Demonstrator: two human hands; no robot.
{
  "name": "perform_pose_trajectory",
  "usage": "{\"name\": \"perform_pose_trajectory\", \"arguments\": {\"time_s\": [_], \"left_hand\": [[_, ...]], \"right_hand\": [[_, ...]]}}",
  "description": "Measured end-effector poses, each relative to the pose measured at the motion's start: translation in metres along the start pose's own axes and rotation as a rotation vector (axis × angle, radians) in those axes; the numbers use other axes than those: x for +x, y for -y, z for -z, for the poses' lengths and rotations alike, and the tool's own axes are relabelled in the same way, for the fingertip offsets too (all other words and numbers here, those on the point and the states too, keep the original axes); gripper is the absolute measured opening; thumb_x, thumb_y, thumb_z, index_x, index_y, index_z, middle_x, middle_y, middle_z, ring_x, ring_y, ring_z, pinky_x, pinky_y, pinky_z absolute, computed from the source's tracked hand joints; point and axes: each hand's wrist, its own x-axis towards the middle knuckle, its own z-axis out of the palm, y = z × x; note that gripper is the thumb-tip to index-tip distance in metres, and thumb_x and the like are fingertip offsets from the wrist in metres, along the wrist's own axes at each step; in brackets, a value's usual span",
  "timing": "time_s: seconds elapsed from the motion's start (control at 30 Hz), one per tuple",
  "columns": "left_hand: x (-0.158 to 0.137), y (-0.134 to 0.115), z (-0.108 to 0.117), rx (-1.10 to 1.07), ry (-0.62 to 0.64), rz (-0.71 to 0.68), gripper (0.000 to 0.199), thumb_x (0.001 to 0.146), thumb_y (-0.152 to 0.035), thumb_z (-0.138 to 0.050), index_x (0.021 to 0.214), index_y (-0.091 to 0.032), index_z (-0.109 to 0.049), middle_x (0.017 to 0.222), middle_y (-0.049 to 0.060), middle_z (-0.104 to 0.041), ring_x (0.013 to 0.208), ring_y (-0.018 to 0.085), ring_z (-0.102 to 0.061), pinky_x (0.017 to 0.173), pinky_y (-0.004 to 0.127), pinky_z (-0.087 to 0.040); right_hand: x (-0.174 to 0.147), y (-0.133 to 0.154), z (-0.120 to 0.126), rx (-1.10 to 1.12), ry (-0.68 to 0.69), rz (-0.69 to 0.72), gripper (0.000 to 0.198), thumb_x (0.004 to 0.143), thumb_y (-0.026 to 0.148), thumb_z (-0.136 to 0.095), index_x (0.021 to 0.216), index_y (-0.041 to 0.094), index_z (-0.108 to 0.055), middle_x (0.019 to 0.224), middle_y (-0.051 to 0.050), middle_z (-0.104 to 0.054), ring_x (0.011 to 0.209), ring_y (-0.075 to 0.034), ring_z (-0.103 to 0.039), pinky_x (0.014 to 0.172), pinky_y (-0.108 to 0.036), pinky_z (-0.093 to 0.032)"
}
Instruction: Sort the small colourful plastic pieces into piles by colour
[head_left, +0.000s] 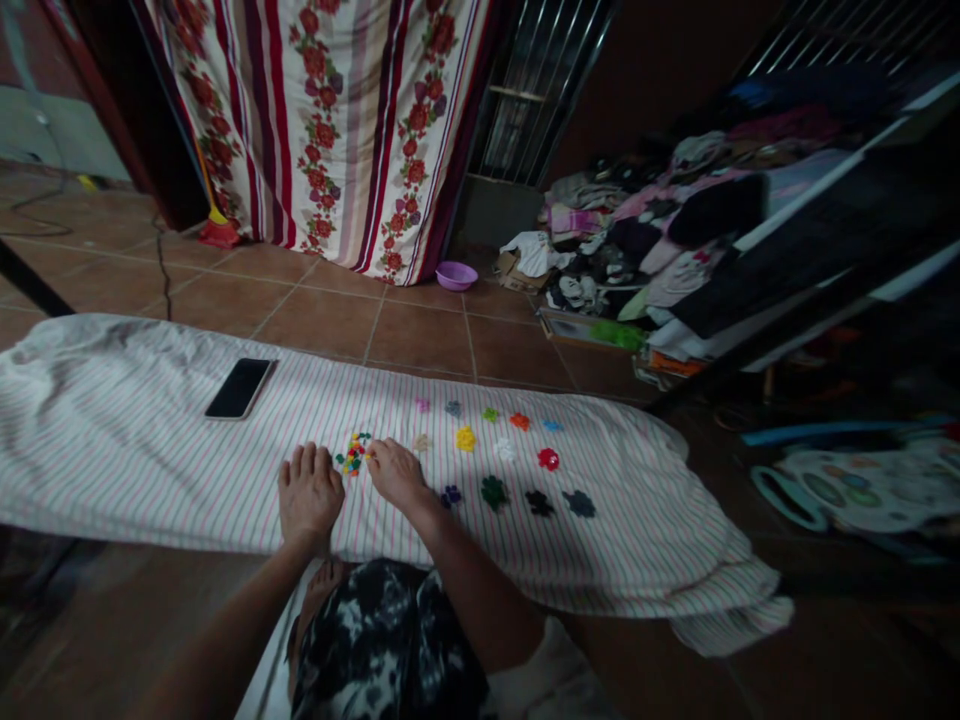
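Note:
A small mixed pile of tiny coloured pieces (352,455), in red, yellow, green and orange, lies on the striped cloth (165,460). Just left of it, my left hand (310,492) rests palm down with its fingers stretched out, holding nothing. The curled fingertips of my right hand (396,472) are pressed together at the pile's right edge; what they pinch is too small to make out. Right of that hand lie separate single-colour heaps, among them a yellow heap (465,438), a red heap (548,459), a dark green heap (493,492) and a black heap (539,502).
A phone (240,388) lies on the cloth at the left. Beyond, on the tiled floor (412,330), are a purple basin (457,276), a broom (217,228) and a flowered curtain (322,120). Heaped clothes (637,230) fill the back right.

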Motion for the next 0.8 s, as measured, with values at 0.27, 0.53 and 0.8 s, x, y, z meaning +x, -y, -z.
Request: {"name": "perform_pose_trajectory", "arguments": {"time_s": [0.27, 0.53, 0.8], "left_hand": [[0.001, 0.000, 0.003, -0.001, 0.017, 0.003, 0.042, 0.093, -0.025, -0.037, 0.124, -0.008, -0.060, 0.137, 0.019, -0.058, 0.133, 0.034, -0.047, 0.111, 0.051, -0.032], [0.000, 0.000, 0.004, 0.011, -0.004, -0.013, 0.041, 0.093, -0.026, -0.036, 0.123, -0.010, -0.059, 0.135, 0.019, -0.059, 0.132, 0.033, -0.046, 0.108, 0.050, -0.032], [0.000, 0.000, 0.003, 0.014, -0.005, -0.010, 0.042, 0.094, -0.027, -0.033, 0.121, -0.010, -0.060, 0.134, 0.019, -0.059, 0.131, 0.033, -0.047, 0.108, 0.049, -0.033]], "right_hand": [[-0.017, -0.053, 0.024, 0.240, -0.167, -0.009, 0.014, 0.090, 0.016, -0.052, 0.096, 0.022, -0.063, 0.097, -0.003, -0.070, 0.091, -0.015, -0.064, 0.082, -0.023, -0.045], [-0.056, -0.144, 0.063, 0.058, -0.339, -0.343, 0.018, 0.086, 0.016, -0.051, 0.095, 0.019, -0.067, 0.086, -0.003, -0.071, 0.078, -0.015, -0.064, 0.073, -0.022, -0.043], [-0.057, -0.160, 0.063, -0.063, -0.232, -0.441, 0.021, 0.089, 0.015, -0.051, 0.099, 0.020, -0.068, 0.094, -0.004, -0.074, 0.089, -0.016, -0.065, 0.073, -0.022, -0.040]]}}
